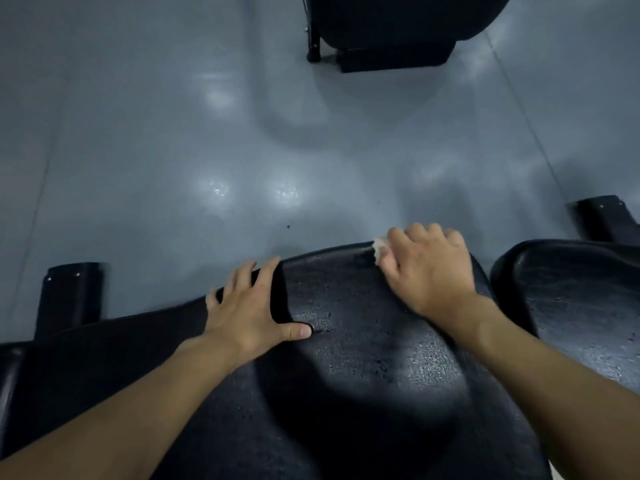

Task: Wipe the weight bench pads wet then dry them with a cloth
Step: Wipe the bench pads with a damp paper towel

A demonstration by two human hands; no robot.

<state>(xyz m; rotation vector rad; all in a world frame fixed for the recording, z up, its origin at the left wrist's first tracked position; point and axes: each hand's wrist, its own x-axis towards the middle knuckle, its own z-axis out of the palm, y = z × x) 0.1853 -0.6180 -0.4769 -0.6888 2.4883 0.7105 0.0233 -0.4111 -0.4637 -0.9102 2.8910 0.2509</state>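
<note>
Closest in, the wide black bench pad (pixel 363 358) fills the bottom of the view, both bare forearms reaching out across it. Its skin looks rough and cracked, with a dull sheen in the middle; whether that is wetness I can't say.

The left hand (pixel 249 306) lies flat on the pad, fingers straight and spread toward the far edge, thumb splayed out, holding nothing. It reads as a brace.

The right hand (pixel 429 268) is at the pad's far rim, fingers bent over a small pale cloth (pixel 379 249). Only a corner of the cloth peeks out beside the index finger, pressed against the edge.

To the right sits a second pad (pixel 571 306), just beside the first and not touching it. Grey glossy floor (pixel 173 133) lies beyond.

Now the risks. That cloth is small and sits right on the rim, so one hard stroke outward and I reckon it slides off onto the floor. The cracked surface could snag it or shed flakes. And the patch under the bracing palm may get skipped altogether.
</note>
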